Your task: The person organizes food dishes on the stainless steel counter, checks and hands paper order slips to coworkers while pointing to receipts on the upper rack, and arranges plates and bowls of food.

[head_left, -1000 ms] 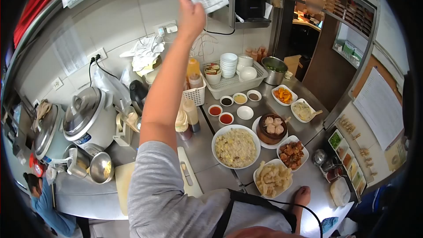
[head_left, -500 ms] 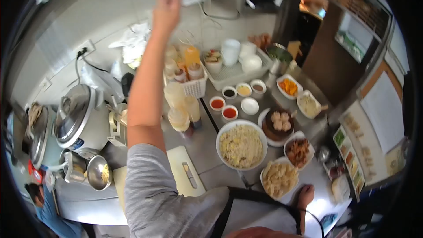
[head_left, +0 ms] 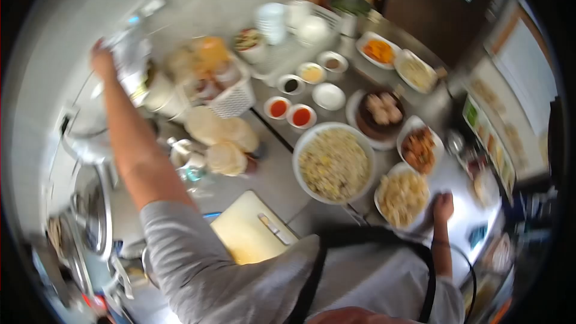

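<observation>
My left hand (head_left: 103, 60) is stretched far to the left by the wall, overlapping the edge of a crumpled clear plastic bag (head_left: 129, 54); motion smears its fingers. At the counter's right side, my right hand (head_left: 444, 207) rests in a fist beside a dish of pale folded pieces (head_left: 403, 198). Next to that are a dish of browned fried pieces (head_left: 418, 147) and a large white bowl of fried rice (head_left: 335, 165). Behind it, pale dumplings (head_left: 384, 108) sit in a dark round steamer.
Small sauce cups (head_left: 302, 116) cluster behind the rice. A white basket (head_left: 231, 99) holds sauce bottles, with more bottles (head_left: 228, 156) in front. A cutting board (head_left: 240, 228) lies near my body. Stacked white bowls (head_left: 272, 24) stand on a tray. A lidded pot (head_left: 93, 210) is at left.
My left hand has swung left and down from the wall, where it was at a white paper that is now out of view. The camera view has shifted; my right hand stays on the counter.
</observation>
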Demonstrator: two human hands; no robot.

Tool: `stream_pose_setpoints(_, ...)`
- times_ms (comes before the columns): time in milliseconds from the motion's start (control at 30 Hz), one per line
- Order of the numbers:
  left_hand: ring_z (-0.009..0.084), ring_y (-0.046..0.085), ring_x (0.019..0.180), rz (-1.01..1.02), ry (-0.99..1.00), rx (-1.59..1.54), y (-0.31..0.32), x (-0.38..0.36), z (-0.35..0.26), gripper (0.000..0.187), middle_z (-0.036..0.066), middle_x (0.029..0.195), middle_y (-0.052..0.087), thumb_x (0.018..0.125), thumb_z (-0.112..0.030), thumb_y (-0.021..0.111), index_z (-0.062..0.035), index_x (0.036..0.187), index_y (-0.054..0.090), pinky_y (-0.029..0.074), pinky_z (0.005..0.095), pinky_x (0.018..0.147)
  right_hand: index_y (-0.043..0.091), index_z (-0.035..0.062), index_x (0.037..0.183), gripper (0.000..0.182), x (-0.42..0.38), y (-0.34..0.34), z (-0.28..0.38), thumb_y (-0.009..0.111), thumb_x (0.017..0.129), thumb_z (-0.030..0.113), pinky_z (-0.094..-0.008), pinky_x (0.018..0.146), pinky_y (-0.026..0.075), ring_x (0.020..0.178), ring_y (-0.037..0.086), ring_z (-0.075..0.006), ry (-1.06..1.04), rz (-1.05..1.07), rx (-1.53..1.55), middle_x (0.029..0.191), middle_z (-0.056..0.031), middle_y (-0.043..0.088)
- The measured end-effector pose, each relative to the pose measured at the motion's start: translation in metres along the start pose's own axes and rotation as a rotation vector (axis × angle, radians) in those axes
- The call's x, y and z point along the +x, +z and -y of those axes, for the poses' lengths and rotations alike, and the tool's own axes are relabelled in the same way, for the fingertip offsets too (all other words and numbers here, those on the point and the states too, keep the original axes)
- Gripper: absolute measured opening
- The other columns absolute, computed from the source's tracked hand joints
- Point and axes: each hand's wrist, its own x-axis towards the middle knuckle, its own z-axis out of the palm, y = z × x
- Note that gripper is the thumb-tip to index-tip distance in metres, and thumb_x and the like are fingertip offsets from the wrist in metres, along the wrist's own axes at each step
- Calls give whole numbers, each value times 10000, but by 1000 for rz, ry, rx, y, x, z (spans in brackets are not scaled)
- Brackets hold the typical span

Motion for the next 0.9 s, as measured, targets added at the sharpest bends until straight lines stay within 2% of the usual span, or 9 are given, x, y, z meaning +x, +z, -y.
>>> stream_pose_setpoints(33,216,541,761,-100,126,214,-5,-9,-5,274,117,880,568,660,-83,437,-68,900,568,406,302,664,461,43,681,135,-1,0,3,464,721,172,-389,549,393,592,485,-324,41,-2,4,654,-141,510)
stream_pose_setpoints(67,239,533,779,-196,103,205,-8,-18,-16,266,130,880,565,675,-82,408,-66,880,577,402,310,695,457,47,692,139,-1,0,6,456,727,182,-390,547,392,594,485,-318,57,12,-15,652,-136,505)
stream_pose_setpoints(167,253,521,819,-321,-151,-206,-5,-26,-26,264,144,868,563,703,-61,385,-33,896,562,384,303,750,466,61,748,114,3,-2,3,420,740,165,-389,551,399,626,491,-328,-59,13,-72,707,-121,505)
stream_pose_setpoints(233,251,517,834,-311,27,-91,-2,-22,-16,243,145,881,560,731,-77,391,-22,903,555,379,299,765,457,57,732,96,7,-9,15,414,731,143,-392,544,397,627,495,-325,-9,10,-85,696,-122,505)
stream_pose_setpoints(333,247,516,857,-283,14,-80,17,-7,6,233,138,902,557,758,-129,406,-26,910,551,384,304,776,441,53,708,75,2,-12,24,425,710,126,-395,535,397,616,501,-322,63,6,-66,680,-128,507)
stream_pose_setpoints(400,258,538,812,-298,-24,73,14,-4,1,235,139,873,569,749,-159,430,-37,901,560,407,311,732,440,56,707,65,1,-13,26,433,701,120,-395,537,398,615,504,-320,84,-15,-85,675,-126,509)
stream_pose_setpoints(533,278,562,704,-284,-269,234,-4,-7,-25,247,138,756,591,716,-229,489,-28,815,594,432,329,655,440,61,706,53,1,-11,23,445,685,109,-394,538,400,607,509,-313,71,-37,-90,671,-121,513)
stream_pose_setpoints(767,298,555,686,-318,-200,199,-3,-18,-1,280,152,731,586,690,-268,509,-5,731,595,429,346,637,444,69,710,59,1,-11,22,446,704,127,-393,534,402,600,513,-309,51,-36,-88,672,-117,517)
stream_pose_setpoints(900,282,560,722,-98,-216,426,-5,-47,-9,251,164,753,582,716,-246,495,-23,778,592,427,351,652,446,72,711,63,0,-8,20,446,711,135,-393,527,403,595,512,-310,66,-27,-75,672,-117,518)
